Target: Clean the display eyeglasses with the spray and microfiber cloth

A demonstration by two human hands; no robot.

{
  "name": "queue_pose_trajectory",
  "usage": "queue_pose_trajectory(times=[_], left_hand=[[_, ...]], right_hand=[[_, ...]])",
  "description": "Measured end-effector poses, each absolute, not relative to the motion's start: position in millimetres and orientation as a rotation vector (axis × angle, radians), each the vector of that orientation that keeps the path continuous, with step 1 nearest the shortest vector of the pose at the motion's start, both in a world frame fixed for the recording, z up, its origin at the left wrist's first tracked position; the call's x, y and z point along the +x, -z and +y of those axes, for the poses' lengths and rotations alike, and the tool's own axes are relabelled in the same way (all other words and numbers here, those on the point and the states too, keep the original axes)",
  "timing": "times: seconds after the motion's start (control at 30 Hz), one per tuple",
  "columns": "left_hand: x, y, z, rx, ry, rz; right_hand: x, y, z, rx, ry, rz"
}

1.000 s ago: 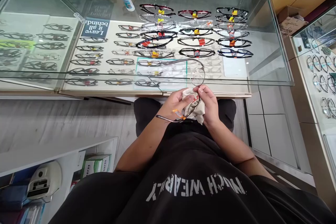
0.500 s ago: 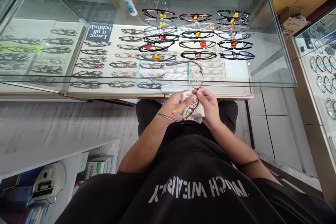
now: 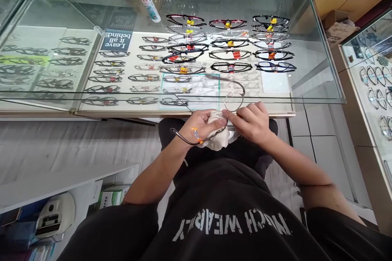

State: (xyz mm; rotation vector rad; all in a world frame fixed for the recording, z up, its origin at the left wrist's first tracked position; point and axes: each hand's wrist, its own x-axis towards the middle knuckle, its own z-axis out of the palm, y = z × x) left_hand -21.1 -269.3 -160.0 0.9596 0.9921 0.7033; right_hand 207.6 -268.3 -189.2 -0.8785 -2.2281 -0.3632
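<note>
A pair of eyeglasses (image 3: 234,101) with a thin dark frame is held over my lap, at the front edge of the display case. One lens and temple point up toward the glass; the other temple, with an orange tag, lies across my left wrist. My left hand (image 3: 199,124) is closed around a pale cleaning cloth (image 3: 218,140) folded over the lower lens, its thumb pressing on top. My right hand (image 3: 252,123) has curled fingers, with the tips pinched at the frame's bridge beside the cloth's upper edge. The lower lens is mostly hidden by the cloth.
The glass display case (image 3: 196,100) spans the front, with several rows of eyeglasses on and inside it. A white spray bottle (image 3: 148,4) stands on its top. Behind on the left, a low white shelf (image 3: 76,173) holds boxes and a device. Another case (image 3: 352,102) stands right.
My right hand has turned and shifted right, its knuckles now raised. My left hand moved slightly left and down with the cloth, which now hangs lower. The eyeglasses tilted a little.
</note>
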Motion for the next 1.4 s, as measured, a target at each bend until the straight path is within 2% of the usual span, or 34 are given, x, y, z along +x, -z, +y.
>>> queue_pose_trajectory(times=[0.1, 0.3, 0.47, 0.67, 0.77, 0.87, 1.07, 1.4], left_hand=[[-19.7, 157.2, -270.8, 0.935, -0.735, 0.968], [-33.5, 172.8, -274.3, 0.833, -0.715, 0.997], [-44.9, 183.7, -276.5, 0.715, -0.802, 1.049], [-44.3, 181.8, -276.3, 0.855, -0.831, 1.023], [-40.6, 172.7, -278.1, 1.013, -0.817, 0.963], [-37.7, 159.7, -281.6, 1.253, -0.783, 0.889], [-33.7, 143.3, -287.6, 1.599, -0.735, 0.757], [-37.8, 122.7, -282.6, 1.868, -0.772, 0.867]], right_hand=[[210.0, 186.1, -264.3, -0.837, 0.449, -2.236], [218.6, 187.2, -266.0, -0.897, 0.343, -2.230], [222.5, 149.1, -281.1, -1.026, 0.353, -2.023], [225.2, 90.9, -301.6, -1.102, -0.533, -1.701], [222.9, 88.2, -302.2, -1.130, -0.948, -1.553], [215.1, 99.1, -298.8, -1.144, -1.144, -1.476], [196.0, 111.6, -298.0, -1.105, -1.264, -1.360], [183.3, 83.9, -296.9, -1.042, -1.184, -1.397]])
